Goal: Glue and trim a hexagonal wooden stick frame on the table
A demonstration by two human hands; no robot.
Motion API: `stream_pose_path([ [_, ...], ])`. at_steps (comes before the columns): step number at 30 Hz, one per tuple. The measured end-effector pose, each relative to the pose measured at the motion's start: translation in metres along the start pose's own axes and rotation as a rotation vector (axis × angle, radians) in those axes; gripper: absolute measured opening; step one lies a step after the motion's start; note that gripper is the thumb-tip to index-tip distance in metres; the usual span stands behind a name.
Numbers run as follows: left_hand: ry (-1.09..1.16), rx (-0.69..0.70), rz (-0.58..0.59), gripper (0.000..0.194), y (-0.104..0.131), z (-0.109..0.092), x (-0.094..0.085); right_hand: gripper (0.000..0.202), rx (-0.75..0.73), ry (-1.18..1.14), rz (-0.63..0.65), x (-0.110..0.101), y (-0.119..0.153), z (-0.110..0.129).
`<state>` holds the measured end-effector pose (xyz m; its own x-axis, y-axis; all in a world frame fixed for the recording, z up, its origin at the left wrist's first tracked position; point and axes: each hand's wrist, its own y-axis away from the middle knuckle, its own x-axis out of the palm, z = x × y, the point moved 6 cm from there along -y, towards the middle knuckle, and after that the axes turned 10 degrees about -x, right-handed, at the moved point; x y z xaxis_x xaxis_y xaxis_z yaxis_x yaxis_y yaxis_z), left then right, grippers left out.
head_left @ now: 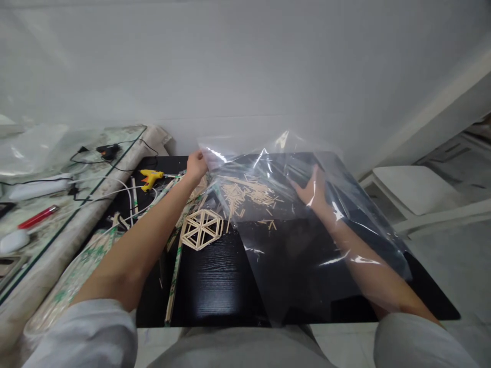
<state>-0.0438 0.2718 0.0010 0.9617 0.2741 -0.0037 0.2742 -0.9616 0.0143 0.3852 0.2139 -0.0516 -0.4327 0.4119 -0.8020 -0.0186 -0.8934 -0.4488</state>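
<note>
Clear film (284, 271) is pinched in our left hand (197, 166); our right hand (312, 193), fingers wide, lies beneath. We're apparently spreading it; next likely calls for smoothing.

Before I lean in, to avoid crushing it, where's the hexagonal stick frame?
In the head view, the stick frame lies left of centre on the black table, below the left hand, beside loose sticks.
</note>
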Motion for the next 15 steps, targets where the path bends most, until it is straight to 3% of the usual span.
stream_pose_path([
  [5,-0.025,-0.019,-0.006,0.026,-0.001,-0.002,0.000,0.076,0.017,0.221,0.156,0.008,0.016,-0.013],
  [11,-0.030,0.001,-0.002,0.027,-0.001,-0.007,0.000,0.076,0.045,0.271,0.172,0.007,0.010,-0.006],
  [13,-0.039,0.006,0.006,0.026,0.000,-0.008,0.002,0.076,-0.062,0.217,0.166,0.009,0.000,0.010],
  [15,-0.050,0.014,0.010,0.024,0.001,-0.009,0.003,0.088,-0.271,0.124,0.219,0.017,-0.011,0.033],
])
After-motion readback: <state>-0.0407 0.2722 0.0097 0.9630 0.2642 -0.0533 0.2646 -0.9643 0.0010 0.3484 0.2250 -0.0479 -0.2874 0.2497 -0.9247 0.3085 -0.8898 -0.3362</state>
